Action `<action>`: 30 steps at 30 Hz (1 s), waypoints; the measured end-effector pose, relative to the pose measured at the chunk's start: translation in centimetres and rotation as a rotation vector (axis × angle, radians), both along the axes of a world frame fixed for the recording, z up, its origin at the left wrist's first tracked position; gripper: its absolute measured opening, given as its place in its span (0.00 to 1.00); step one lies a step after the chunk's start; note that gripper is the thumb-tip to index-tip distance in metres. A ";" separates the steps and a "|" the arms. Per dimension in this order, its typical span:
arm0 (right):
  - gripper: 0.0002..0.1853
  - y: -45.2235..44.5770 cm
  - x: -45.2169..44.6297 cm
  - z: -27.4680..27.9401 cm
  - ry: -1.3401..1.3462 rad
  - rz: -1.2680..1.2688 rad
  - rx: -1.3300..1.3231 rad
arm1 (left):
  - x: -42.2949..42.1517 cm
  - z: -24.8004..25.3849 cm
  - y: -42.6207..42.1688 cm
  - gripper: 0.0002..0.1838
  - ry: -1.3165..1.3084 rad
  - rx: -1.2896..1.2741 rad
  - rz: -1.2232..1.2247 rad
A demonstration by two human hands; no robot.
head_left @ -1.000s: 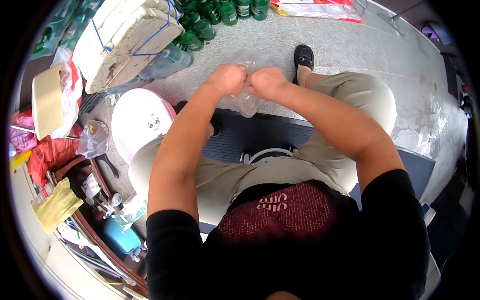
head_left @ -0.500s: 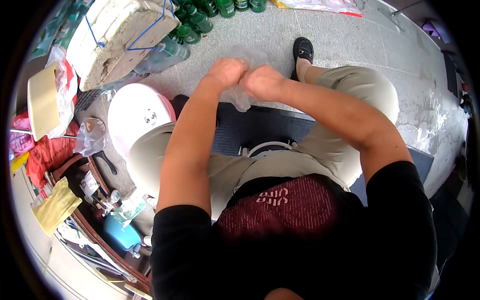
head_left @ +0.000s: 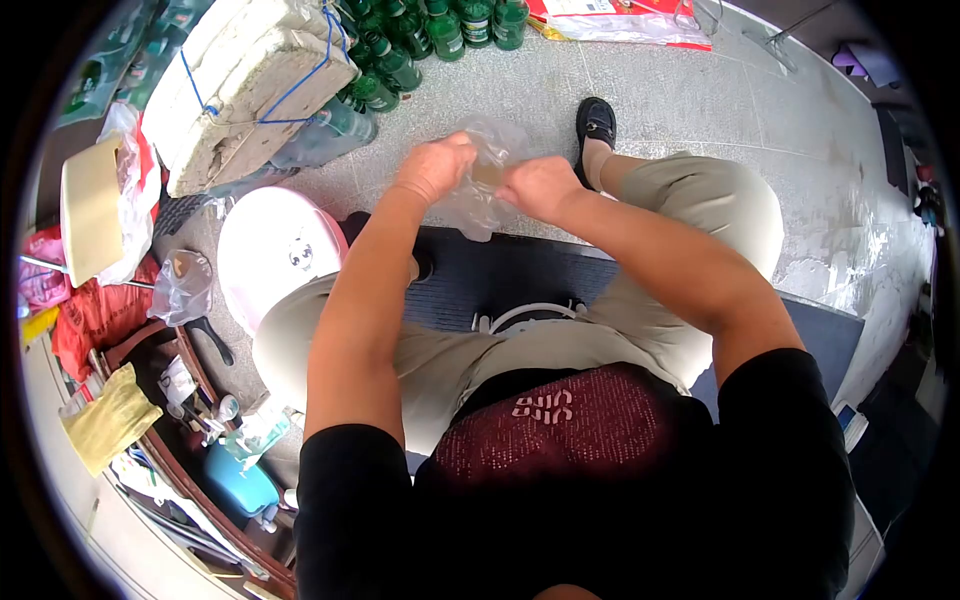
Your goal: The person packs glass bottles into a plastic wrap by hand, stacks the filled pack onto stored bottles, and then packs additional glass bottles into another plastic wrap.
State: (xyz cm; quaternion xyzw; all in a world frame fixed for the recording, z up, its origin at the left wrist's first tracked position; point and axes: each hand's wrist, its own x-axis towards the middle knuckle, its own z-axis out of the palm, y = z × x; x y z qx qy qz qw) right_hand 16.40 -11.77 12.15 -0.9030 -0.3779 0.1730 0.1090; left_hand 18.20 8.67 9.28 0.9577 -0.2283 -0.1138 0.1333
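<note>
A clear plastic bag [head_left: 478, 212] hangs between my hands in front of my knees, its mouth spread apart. My left hand [head_left: 438, 168] grips the bag's left edge with curled fingers. On the opposite edge, my right hand [head_left: 542, 188] is closed around the plastic. Something brownish shows through the gap between the hands, but I cannot tell what it is. Below the bag lies a black ribbed mat [head_left: 470, 262].
Several green bottles [head_left: 445, 35] stand at the top, beside white foam blocks [head_left: 265, 95] tied with blue cord. A pink-white lidded bin [head_left: 275, 240] touches my left knee. At lower left, a brown drawer [head_left: 215, 480] holds a blue container [head_left: 240, 482] and odds and ends.
My hands have moved apart from touching each other, pulling the bag's mouth wider. The bag now hangs a little lower in view, and the camera has shifted slightly.
</note>
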 end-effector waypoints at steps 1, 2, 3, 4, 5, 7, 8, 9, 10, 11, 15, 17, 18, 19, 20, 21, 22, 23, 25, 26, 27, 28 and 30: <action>0.11 -0.5 1.5 0.6 0.129 -0.144 -0.056 | -0.9 0.4 0.5 0.03 0.011 -0.086 -0.031; 0.14 -0.7 2.7 1.0 0.262 -0.291 -0.110 | -1.9 0.8 1.0 0.03 0.026 -0.171 -0.066; 0.14 -0.6 3.8 1.1 0.262 -0.290 -0.106 | -2.8 0.9 1.5 0.03 0.026 -0.166 -0.066; 0.15 -0.6 5.0 1.3 0.340 -0.338 -0.025 | -3.6 1.0 2.0 0.06 -0.080 -0.233 -0.023; 0.16 -0.6 6.2 1.7 0.410 -0.385 0.055 | -4.0 1.2 2.3 0.09 -0.192 -0.302 0.020; 0.17 0.4 7.6 2.3 0.367 -0.417 0.069 | -5.2 1.8 2.0 0.11 -0.236 -0.337 0.107; 0.20 1.0 8.4 2.1 0.300 -0.483 0.069 | -6.1 2.1 1.4 0.13 -0.326 -0.357 0.347; 0.22 1.4 9.5 2.1 0.226 -0.543 0.072 | -6.9 2.2 0.8 0.15 -0.418 -0.376 0.591; 0.22 1.7 11.0 1.9 0.204 -0.531 0.071 | -7.9 1.6 -0.1 0.17 -0.468 -0.473 0.838; 0.25 2.0 12.6 1.5 0.084 -0.647 0.045 | -9.1 0.5 -1.0 0.20 -0.508 -0.569 1.083; 0.36 3.0 20.9 3.0 -0.126 -0.772 -0.063 | -11.7 -2.8 -2.7 0.29 0.367 -1.391 1.980; 0.36 3.4 25.0 2.0 -0.325 -0.681 -0.147 | -11.9 -2.5 -3.4 0.33 0.654 -1.437 2.096; 0.38 3.8 26.9 1.6 -0.339 -0.626 -0.243 | -12.0 -3.0 -3.6 0.33 0.644 -1.446 2.118; 0.38 3.9 28.4 1.4 -0.330 -0.552 -0.346 | -12.1 -3.8 -3.8 0.35 0.734 -1.492 2.018; 0.35 3.7 29.7 0.2 -0.374 -0.461 -0.403 | -12.2 -4.5 -3.8 0.37 0.823 -1.535 1.915; 0.32 3.3 30.5 -1.1 -0.418 -0.367 -0.461 | -12.3 -5.0 -3.7 0.37 0.822 -1.546 1.935; 0.32 3.3 30.7 -1.5 -0.415 -0.344 -0.467 | -12.3 -5.5 -3.7 0.38 0.827 -1.547 1.864; 0.25 3.3 30.8 -1.9 -0.384 -0.266 -0.564 | -12.3 -6.1 -3.7 0.40 0.832 -1.548 1.790; 0.16 2.6 30.5 -2.5 -0.329 -0.235 -0.596 | -12.4 -8.8 -3.8 0.42 0.714 -1.484 1.837; 0.14 1.9 29.9 -3.3 -0.303 -0.281 -0.530 | -12.4 -10.0 -3.5 0.44 0.641 -1.489 1.817; 0.15 1.5 29.2 -3.9 -0.278 -0.276 -0.553 | -12.5 -10.9 -3.3 0.45 0.568 -1.492 1.796; 0.14 1.0 28.8 -3.6 -0.220 -0.213 -0.609 | -12.6 -11.5 -3.1 0.45 0.558 -1.512 1.803; 0.17 0.0 27.0 -2.7 -0.198 -0.224 -0.605 | -12.9 -12.4 -2.5 0.46 0.578 -1.493 1.721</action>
